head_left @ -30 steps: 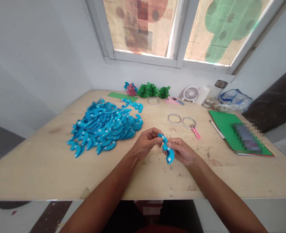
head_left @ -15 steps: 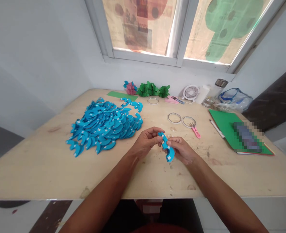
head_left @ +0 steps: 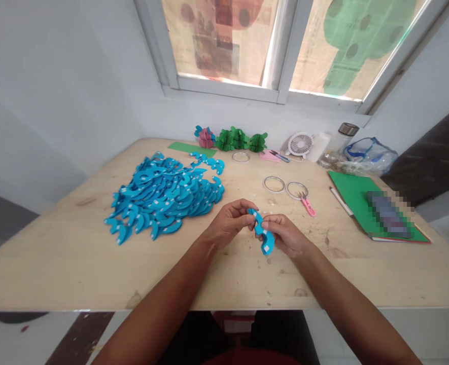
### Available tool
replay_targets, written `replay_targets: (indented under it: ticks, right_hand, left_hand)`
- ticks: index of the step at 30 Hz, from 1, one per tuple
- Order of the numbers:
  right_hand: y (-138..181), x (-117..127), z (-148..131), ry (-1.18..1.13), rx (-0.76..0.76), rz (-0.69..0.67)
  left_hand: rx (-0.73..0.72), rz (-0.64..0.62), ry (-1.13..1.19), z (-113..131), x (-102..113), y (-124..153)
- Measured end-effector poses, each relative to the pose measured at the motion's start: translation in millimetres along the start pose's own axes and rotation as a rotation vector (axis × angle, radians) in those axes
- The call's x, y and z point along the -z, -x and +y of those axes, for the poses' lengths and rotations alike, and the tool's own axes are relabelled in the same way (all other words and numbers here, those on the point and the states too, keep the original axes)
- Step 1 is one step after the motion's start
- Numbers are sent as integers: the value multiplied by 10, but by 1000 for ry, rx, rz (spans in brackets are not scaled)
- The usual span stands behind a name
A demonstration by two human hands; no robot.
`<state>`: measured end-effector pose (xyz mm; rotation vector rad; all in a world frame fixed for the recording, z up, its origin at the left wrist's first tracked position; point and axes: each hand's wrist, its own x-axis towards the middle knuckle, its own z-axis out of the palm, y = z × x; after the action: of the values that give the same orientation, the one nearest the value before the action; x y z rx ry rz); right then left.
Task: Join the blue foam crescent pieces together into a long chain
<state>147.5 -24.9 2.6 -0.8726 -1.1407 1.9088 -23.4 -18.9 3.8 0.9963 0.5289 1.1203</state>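
Slight movement only shows since the earlier frame: the counter [head_left: 133, 274] and the things on it sit a little higher in the view, and the lower end of the strip [head_left: 268, 243] shifts slightly. Both hands keep their grip.

Head view. The strip is blue, curved and marked with small white squares. It is held between the two hands, above the counter near the middle of the view. Left hand [head_left: 234, 219]: thumb and fingers pinch the upper end of the strip. Right hand [head_left: 287, 234]: thumb and fingers pinch the strip near its middle; the lower end hangs free of the fingertips.

To the left of the hands lies a pile [head_left: 167, 190] of similar blue pieces. Behind it lies a green sheet [head_left: 188, 148]. Along the wall stand a pink and blue paper shape [head_left: 206, 137] and three green paper shapes [head_left: 239, 140]. A single ring [head_left: 241, 161] lies in front of these. Beyond the right hand, two rings [head_left: 274, 192] lie side by side, with a pink-handled tool [head_left: 308, 207] at the right-hand one. Farther back stand a fan [head_left: 301, 146] and a bottle [head_left: 347, 131], the latter beside a clear bag [head_left: 374, 156]. At the right, a pen [head_left: 341, 201] lies beside a green folder [head_left: 357, 197], part of which is blurred.
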Motion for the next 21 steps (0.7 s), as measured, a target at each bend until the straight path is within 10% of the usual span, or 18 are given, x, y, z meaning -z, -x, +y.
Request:
replay_targets:
  ticks: [21]
  right_hand:
    - [-8, 12, 21, 48, 29, -13]
  left_hand:
    - [40, -48, 54, -6, 24, 5]
